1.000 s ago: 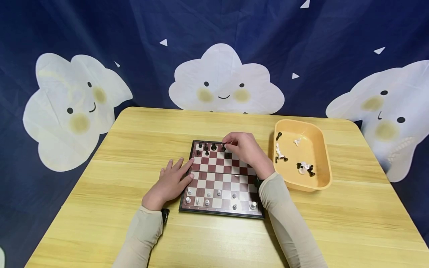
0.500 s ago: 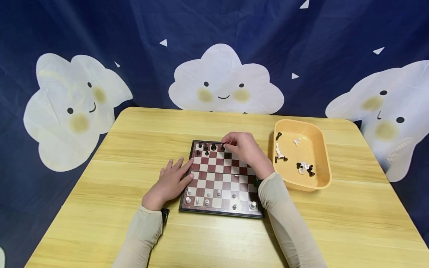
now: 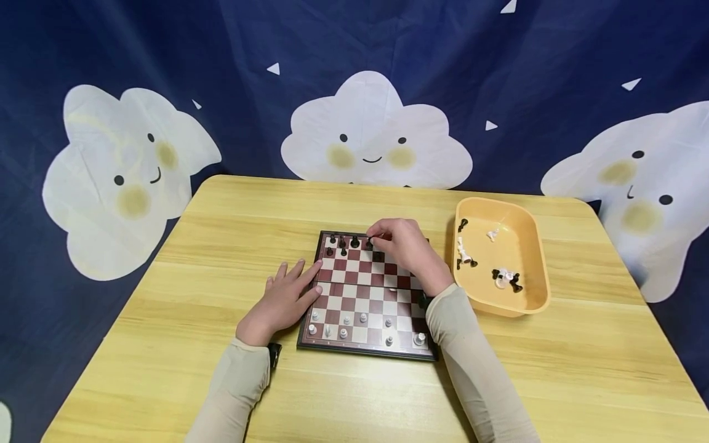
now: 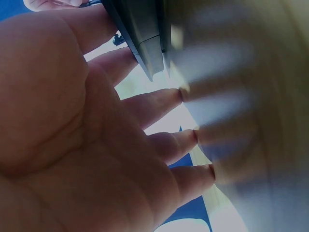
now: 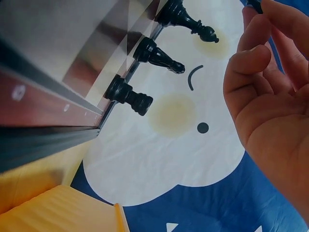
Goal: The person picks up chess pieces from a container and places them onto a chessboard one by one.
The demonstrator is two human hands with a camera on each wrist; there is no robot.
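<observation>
Head: splayed left hand (image 3: pixel 281 300) touches chessboard (image 3: pixel 350 291); right hand (image 3: pixel 408 248) pinches black piece (image 3: pixel 369 245).

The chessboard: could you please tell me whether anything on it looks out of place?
One small white thing looks odd: it sits alone by the fold of the chessboard, away from the white pieces at the near side, and is too small to identify. Nothing visible looks damaged.

No word, letter, number or brand can be read; in the right wrist view, 1 row of pale marks (image 5: pixel 18 93) runs along the reddish border (image 5: pixel 46 111) of the chessboard (image 3: pixel 366 267), too blurred to tell as letters or numerals; in the head view, tiny light marks on its near border are too small to make out.
</observation>
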